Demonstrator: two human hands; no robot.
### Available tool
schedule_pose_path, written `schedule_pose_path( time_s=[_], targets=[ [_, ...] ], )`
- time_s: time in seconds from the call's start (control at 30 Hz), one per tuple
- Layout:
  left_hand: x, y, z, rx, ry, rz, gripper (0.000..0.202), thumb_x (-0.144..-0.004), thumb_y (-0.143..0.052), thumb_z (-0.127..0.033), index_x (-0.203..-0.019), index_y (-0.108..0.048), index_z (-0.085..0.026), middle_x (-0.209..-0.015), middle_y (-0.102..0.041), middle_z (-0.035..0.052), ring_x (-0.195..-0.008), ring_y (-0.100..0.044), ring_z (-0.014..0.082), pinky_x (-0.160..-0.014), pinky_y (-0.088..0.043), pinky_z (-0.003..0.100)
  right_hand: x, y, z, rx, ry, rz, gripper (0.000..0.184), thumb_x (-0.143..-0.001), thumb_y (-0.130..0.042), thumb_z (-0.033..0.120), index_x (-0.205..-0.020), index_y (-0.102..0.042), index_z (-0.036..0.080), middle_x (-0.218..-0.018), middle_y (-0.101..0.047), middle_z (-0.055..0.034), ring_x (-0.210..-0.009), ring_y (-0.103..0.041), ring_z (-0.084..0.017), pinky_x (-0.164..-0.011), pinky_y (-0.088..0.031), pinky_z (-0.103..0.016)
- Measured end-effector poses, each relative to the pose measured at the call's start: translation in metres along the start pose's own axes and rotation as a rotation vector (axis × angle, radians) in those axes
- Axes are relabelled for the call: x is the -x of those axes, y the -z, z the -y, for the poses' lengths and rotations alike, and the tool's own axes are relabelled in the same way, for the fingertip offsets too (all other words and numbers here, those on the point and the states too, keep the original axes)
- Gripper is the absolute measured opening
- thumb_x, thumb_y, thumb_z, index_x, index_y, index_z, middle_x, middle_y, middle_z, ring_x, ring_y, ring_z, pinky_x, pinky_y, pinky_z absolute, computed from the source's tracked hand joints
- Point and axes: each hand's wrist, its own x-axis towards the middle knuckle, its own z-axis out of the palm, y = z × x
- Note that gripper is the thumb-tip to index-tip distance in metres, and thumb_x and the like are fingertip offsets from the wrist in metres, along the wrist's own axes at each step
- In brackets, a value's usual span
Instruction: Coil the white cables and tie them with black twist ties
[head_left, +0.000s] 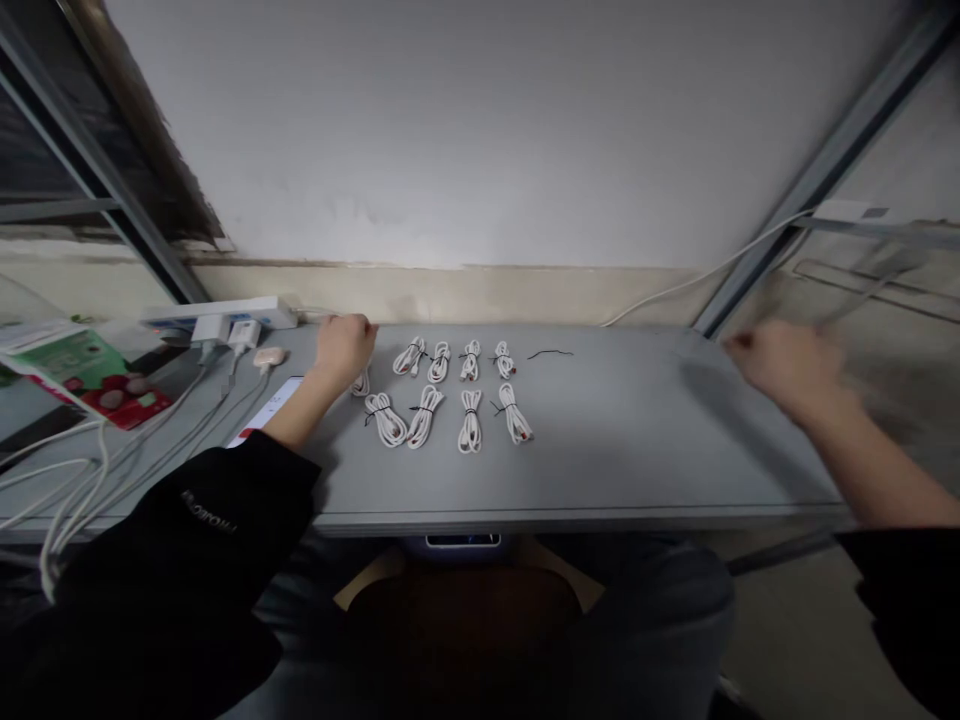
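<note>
Black sleeve (157, 560) | left hand (343, 350) beside coiled white cables (385, 420) | right hand (787, 370) blurred

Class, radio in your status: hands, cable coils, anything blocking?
Left hand at partly hidden coil. Right hand blurred, right of the rows. White cable coils in two rows. Nothing blocking.

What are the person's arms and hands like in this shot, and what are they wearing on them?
The left hand and right hand are bare, with no gloves, and the right one is motion-blurred. Both forearms show bare past the cuffs. The left sleeve is black, with small pale lettering on it. The right sleeve is also black, with no marking visible.
</note>
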Motion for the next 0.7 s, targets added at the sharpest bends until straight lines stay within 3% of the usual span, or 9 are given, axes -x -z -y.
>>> schedule_pose_path(
  time_s=[0.03,0.07,0.13,0.2,0.27,0.3,0.37,0.53,0.7],
  targets=[
    [0.001,0.000,-0.002,-0.008,-0.002,0.027,0.047,-0.092,-0.031,-0.035,-0.091,-0.073,-0.013,-0.096,-0.073,0.0188,-0.101,-0.065,0.0312,-0.093,-0.040,0.041,-0.002,0.003,0.031,0.114,-0.031,-0.015,0.036,-0.089,-0.039,0.045,-0.090,-0.072,0.031,-0.090,-0.069,-0.0209,-0.098,-0.062,-0.038,-0.075,-0.043,-0.056],
    [0.002,-0.001,-0.004,-0.012,0.002,0.053,0.050,-0.093,-0.030,-0.037,-0.085,-0.073,-0.013,-0.093,-0.073,0.0187,-0.099,-0.066,0.0313,-0.094,-0.040,0.042,-0.002,0.005,0.062,0.169,-0.047,0.003,0.036,-0.090,-0.044,0.040,-0.093,-0.073,0.019,-0.094,-0.069,-0.0241,-0.100,-0.063,-0.039,-0.076,-0.045,-0.052],
    [0.004,-0.004,-0.007,-0.007,0.017,0.099,0.051,-0.093,-0.031,-0.038,-0.081,-0.073,-0.013,-0.091,-0.073,0.0188,-0.097,-0.066,0.0315,-0.095,-0.039,0.042,0.001,0.000,0.121,0.125,0.050,0.026,0.037,-0.093,-0.042,0.029,-0.105,-0.069,0.007,-0.100,-0.068,-0.0272,-0.103,-0.063,-0.037,-0.080,-0.046,-0.048],
    [0.007,-0.007,-0.008,0.008,0.035,0.124,0.047,-0.091,-0.034,-0.036,-0.084,-0.074,-0.012,-0.095,-0.073,0.0194,-0.102,-0.064,0.0328,-0.094,-0.040,0.042,0.006,-0.013,0.167,0.005,0.196,0.027,0.043,-0.090,-0.042,0.015,-0.131,-0.055,0.010,-0.119,-0.063,-0.0241,-0.110,-0.061,-0.034,-0.086,-0.046,-0.045],
    [0.009,-0.010,-0.008,0.045,0.054,0.145,0.043,-0.090,-0.037,-0.034,-0.092,-0.074,-0.012,-0.100,-0.073,0.0193,-0.105,-0.063,0.0338,-0.091,-0.042,0.041,0.013,-0.033,0.199,-0.077,0.399,0.021,0.067,-0.083,-0.046,0.007,-0.149,-0.034,0.015,-0.144,-0.046,-0.0212,-0.123,-0.053,-0.033,-0.094,-0.044,-0.045],
    [0.010,-0.011,-0.008,0.077,0.056,0.157,0.043,-0.090,-0.037,-0.035,-0.096,-0.074,-0.013,-0.102,-0.073,0.0185,-0.105,-0.063,0.0337,-0.090,-0.043,0.041,0.016,-0.043,0.209,-0.088,0.432,0.021,0.073,-0.081,-0.045,0.004,-0.151,-0.028,0.013,-0.148,-0.041,-0.0215,-0.127,-0.050,-0.034,-0.098,-0.042,-0.046],
    [0.011,-0.012,-0.008,0.147,0.045,0.178,0.044,-0.090,-0.037,-0.038,-0.103,-0.072,-0.015,-0.106,-0.072,0.0163,-0.106,-0.063,0.0326,-0.090,-0.044,0.040,0.024,-0.061,0.223,-0.105,0.485,0.040,0.072,-0.081,-0.041,0.003,-0.151,-0.027,0.009,-0.145,-0.045,-0.0223,-0.127,-0.050,-0.034,-0.099,-0.041,-0.047],
    [0.011,-0.020,-0.014,0.107,0.061,0.131,0.051,-0.090,-0.042,-0.045,-0.121,-0.063,-0.010,-0.124,-0.062,0.0214,-0.120,-0.054,0.0358,-0.099,-0.040,0.045,0.035,-0.083,0.233,-0.147,0.496,0.040,0.048,-0.093,-0.037,0.018,-0.140,-0.046,0.008,-0.127,-0.060,-0.0209,-0.116,-0.057,-0.033,-0.098,-0.040,-0.048],
    [0.005,-0.034,-0.029,0.156,-0.041,0.205,0.057,-0.090,-0.038,-0.056,-0.107,-0.069,-0.012,-0.117,-0.064,0.0230,-0.117,-0.054,0.0380,-0.099,-0.037,0.050,0.033,-0.085,0.232,-0.238,0.457,0.033,0.041,-0.095,-0.042,0.026,-0.130,-0.057,0.011,-0.110,-0.069,-0.0153,-0.107,-0.061,-0.030,-0.095,-0.041,-0.045]
  ],
)
